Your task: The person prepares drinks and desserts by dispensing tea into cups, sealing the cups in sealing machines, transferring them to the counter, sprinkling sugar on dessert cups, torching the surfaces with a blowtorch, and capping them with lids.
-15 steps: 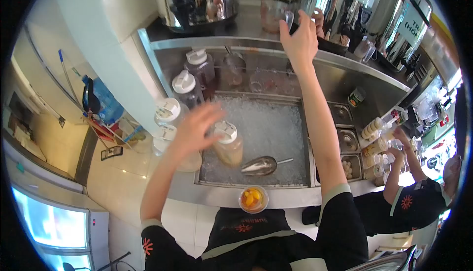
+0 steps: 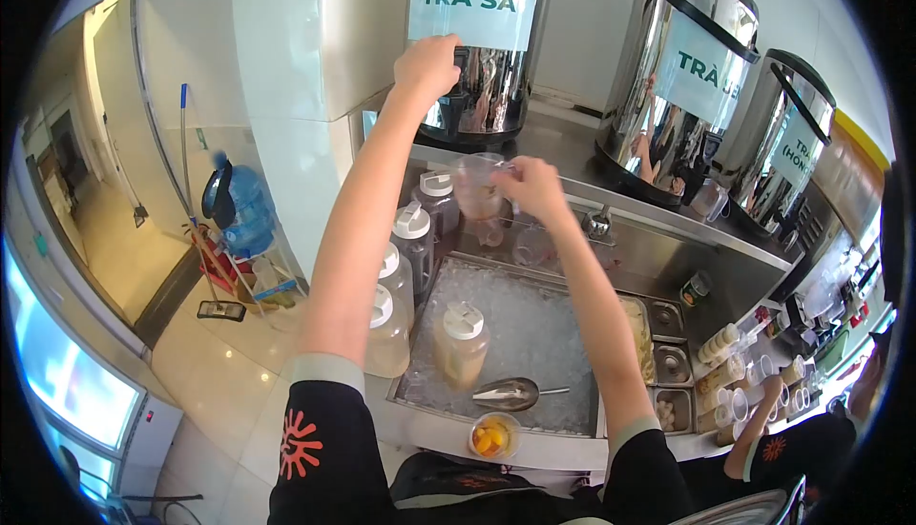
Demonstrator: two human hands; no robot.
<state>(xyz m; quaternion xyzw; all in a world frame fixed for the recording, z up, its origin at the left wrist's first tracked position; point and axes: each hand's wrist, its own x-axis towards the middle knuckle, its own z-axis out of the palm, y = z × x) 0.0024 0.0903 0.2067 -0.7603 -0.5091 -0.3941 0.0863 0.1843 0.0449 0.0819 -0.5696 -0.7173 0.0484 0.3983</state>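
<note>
Steel table (image 2: 565, 446) held ice (image 2: 534, 320); glossy floor (image 2: 205, 363) lay left. Clear jug (image 2: 475, 189) hung near silver dispenser's (image 2: 501, 86) base, handle in my closed right grip (image 2: 534, 186); left grip (image 2: 426, 65) curled at dispenser's front, hold unclear.
</note>
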